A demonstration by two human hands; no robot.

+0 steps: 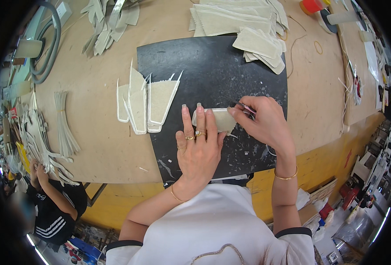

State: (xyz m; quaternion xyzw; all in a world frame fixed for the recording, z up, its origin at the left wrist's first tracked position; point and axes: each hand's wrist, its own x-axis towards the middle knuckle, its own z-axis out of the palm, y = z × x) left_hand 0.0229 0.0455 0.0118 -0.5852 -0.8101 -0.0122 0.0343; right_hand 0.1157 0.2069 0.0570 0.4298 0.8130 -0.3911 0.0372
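Observation:
My left hand point(198, 145) lies flat with its fingers stretched out, pressing a beige fabric piece point(224, 120) with a white edging strip onto the black mat point(253, 150). My right hand point(266, 119) is closed round small dark scissors point(236, 102), whose points face up and to the left. Its thumb and fingertips touch the right end of the same piece, by the white strip. Part of the piece is hidden under my left fingers. To the left, several edged pieces point(136, 104) lie overlapping, partly on the mat, with loose strip ends sticking up.
Stacked beige pieces point(235, 17) lie at the back, with a smaller pile point(261, 46) on the mat's far right corner. Another loose pile point(109, 22) is at the far left. Strip bundles point(65, 123) hang near the left edge, where a co-worker's hands point(37, 172) are busy.

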